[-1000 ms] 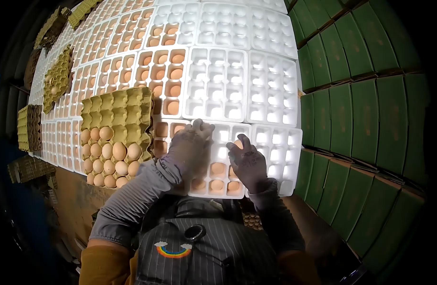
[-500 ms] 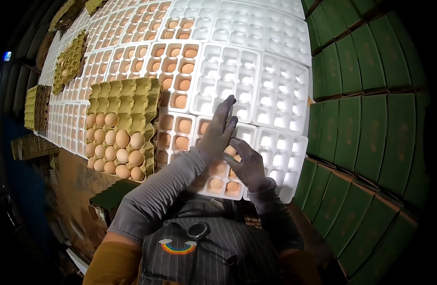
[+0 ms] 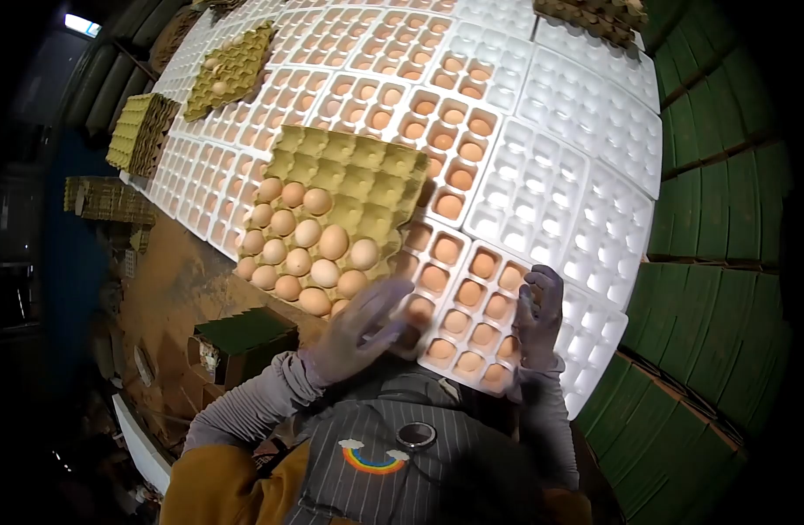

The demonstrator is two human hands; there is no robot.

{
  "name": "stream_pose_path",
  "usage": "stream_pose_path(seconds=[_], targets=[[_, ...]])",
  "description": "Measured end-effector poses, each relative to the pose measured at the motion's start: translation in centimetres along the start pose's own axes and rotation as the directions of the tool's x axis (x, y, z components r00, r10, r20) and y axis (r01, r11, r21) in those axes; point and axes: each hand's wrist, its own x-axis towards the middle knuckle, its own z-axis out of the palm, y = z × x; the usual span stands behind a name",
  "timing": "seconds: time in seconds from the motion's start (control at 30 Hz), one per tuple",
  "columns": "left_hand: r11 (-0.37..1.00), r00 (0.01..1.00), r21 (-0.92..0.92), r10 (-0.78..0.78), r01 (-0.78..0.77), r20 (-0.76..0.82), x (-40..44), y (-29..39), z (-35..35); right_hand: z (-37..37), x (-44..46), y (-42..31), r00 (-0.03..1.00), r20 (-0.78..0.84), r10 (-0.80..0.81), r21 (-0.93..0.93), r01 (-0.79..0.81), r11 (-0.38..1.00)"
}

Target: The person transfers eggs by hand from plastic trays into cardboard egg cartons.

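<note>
My left hand (image 3: 358, 334), in a thin greyish glove, is open beside the near corner of a yellow-green pulp egg tray (image 3: 349, 162). Its fingers are apart, and I see no egg in them. Brown eggs (image 3: 307, 234) fill the near part of that tray, while its far cups are bare. My right hand (image 3: 540, 317), gloved too, is at the right edge of a white foam tray (image 3: 465, 378) whose visible cells hold eggs (image 3: 469, 361). Its fingers are loosely bent, thumb apart, with nothing seen in them.
More white foam trays (image 3: 524, 197) cover the table, many with eggs on the left, bare cells on the right. Stacked pulp trays stand at far left (image 3: 139, 131) and far right (image 3: 594, 19). Green boxes (image 3: 713, 302) line the right side. A green-topped carton (image 3: 244, 337) sits at lower left.
My hands have moved apart: the left to the pulp tray's near corner, the right to the foam tray's right edge. The foam tray's eggs now show. The camera view has shifted left and tilted.
</note>
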Motion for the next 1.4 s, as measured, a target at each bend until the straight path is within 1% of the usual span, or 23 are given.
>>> stream_pose_path(seconds=[0.2, 0.37, 0.47, 0.53, 0.57, 0.6, 0.63, 0.7, 0.73, 0.77, 0.8, 0.83, 0.87, 0.9, 0.93, 0.97, 1.03, 1.13, 1.17, 1.23, 1.3, 1.37, 1.4], targets=[[0.961, 0.893, 0.142, -0.159, 0.238, -0.42, -0.7, -6.4, -14.1, 8.7, 4.1, -11.7, 0.889, 0.321, -0.328, -0.023, 0.354, 0.935], [0.761, 0.98, 0.647, 0.16, -0.044, -0.121, 3.6, -13.4, -22.5, 20.1, 8.2, -16.4, 0.798, 0.384, -0.464, -0.196, 0.562, 0.804], [0.764, 0.981, 0.616, 0.159, -0.193, 0.11, 5.8, -16.2, -24.5, 24.0, 10.0, -16.8, 0.729, 0.417, -0.542, -0.303, 0.674, 0.674], [0.7, 0.931, 0.613, 0.286, -0.365, 0.227, 6.3, -18.0, -25.0, 24.0, 10.7, -17.5, 0.811, 0.427, -0.4, -0.187, 0.512, 0.838], [0.674, 0.906, 0.606, 0.333, -0.423, 0.263, 6.4, -18.4, -25.0, 23.0, 10.8, -19.0, 0.885, 0.432, -0.173, -0.103, 0.239, 0.966], [0.685, 0.901, 0.585, 0.338, -0.434, 0.273, 6.4, -18.8, -25.0, 22.6, 11.3, -19.7, 0.895, 0.444, 0.043, 0.227, -0.159, 0.961], [0.695, 0.901, 0.574, 0.342, -0.433, 0.266, 6.4, -19.0, -25.1, 22.2, 11.6, -20.6, 0.822, 0.518, 0.236, 0.498, -0.514, 0.698], [0.759, 0.901, 0.485, 0.353, -0.433, 0.251, 6.5, -19.1, -25.2, 23.0, 12.2, -23.0, 0.761, 0.532, 0.371, 0.539, -0.642, 0.545], [0.913, 0.954, 0.296, 0.235, -0.283, 0.185, 6.5, -17.9, -25.8, 23.8, 12.7, -22.7, 0.822, 0.535, 0.195, 0.19, -0.341, 0.921], [0.912, 0.952, 0.293, 0.241, -0.288, 0.187, 6.2, -17.5, -26.2, 24.6, 12.9, -22.8, 0.795, 0.605, 0.026, -0.189, 0.112, 0.976], [0.961, 1.0, -0.277, -0.012, 0.015, 0.013, 5.7, -17.4, -26.7, 25.5, 12.6, -23.3, 0.728, 0.685, 0.034, -0.431, 0.367, 0.825], [0.594, 0.946, -0.774, -0.323, 0.221, 0.022, 5.3, -17.5, -27.0, 26.9, 12.4, -23.0, 0.674, 0.731, 0.11, -0.547, 0.481, 0.685], [0.434, 0.943, -0.873, -0.322, 0.222, 0.08, 4.9, -18.0, -27.3, 27.0, 12.4, -22.7, 0.665, 0.738, 0.113, -0.547, 0.492, 0.677], [0.441, 0.915, -0.838, -0.371, 0.322, 0.157, 4.3, -18.6, -27.5, 26.9, 12.7, -22.7, 0.657, 0.745, 0.115, -0.548, 0.506, 0.666], [0.807, 0.97, -0.537, -0.214, 0.244, 0.119, 4.1, -18.6, -27.3, 26.4, 13.4, -22.7, 0.66, 0.741, 0.124, -0.558, 0.503, 0.66], [0.989, 0.987, -0.132, -0.044, 0.065, 0.154, 3.9, -18.0, -27.0, 25.2, 14.3, -22.3, 0.612, 0.755, 0.237, -0.416, 0.167, 0.894], [0.892, 0.982, 0.445, -0.004, -0.081, 0.188, 2.5, -16.0, -24.8, 22.4, 14.9, -20.8, 0.468, 0.813, 0.346, 0.002, -0.596, 0.803], [0.844, 0.981, 0.505, 0.116, -0.179, 0.155, 2.8, -16.7, -24.6, 19.9, 12.6, -23.0, 0.658, 0.711, 0.246, 0.455, -0.698, 0.553], [0.94, 0.989, 0.34, -0.037, -0.013, 0.142, 3.2, -16.2, -25.2, 19.3, 12.1, -23.2, 0.646, 0.711, 0.278, 0.374, -0.682, 0.628], [0.973, 0.969, 0.164, -0.187, 0.16, 0.161, 3.6, -15.3, -26.3, 20.2, 10.9, -22.9, 0.717, 0.684, 0.135, -0.021, -0.165, 0.986], [0.596, 0.829, -0.577, -0.419, 0.559, 0.37, 3.7, -14.4, -27.1, 21.5, 8.6, -22.3, 0.714, 0.686, -0.137, -0.398, 0.527, 0.751], [0.854, 0.968, -0.476, -0.115, 0.21, 0.222, 4.0, -14.7, -25.7, 22.8, 7.8, -21.6, 0.669, 0.729, -0.145, -0.469, 0.643, 0.605], [0.986, 0.984, -0.165, 0.008, 0.022, 0.176, 3.9, -14.4, -25.2, 22.8, 7.7, -21.1, 0.673, 0.725, -0.145, -0.474, 0.641, 0.603]])
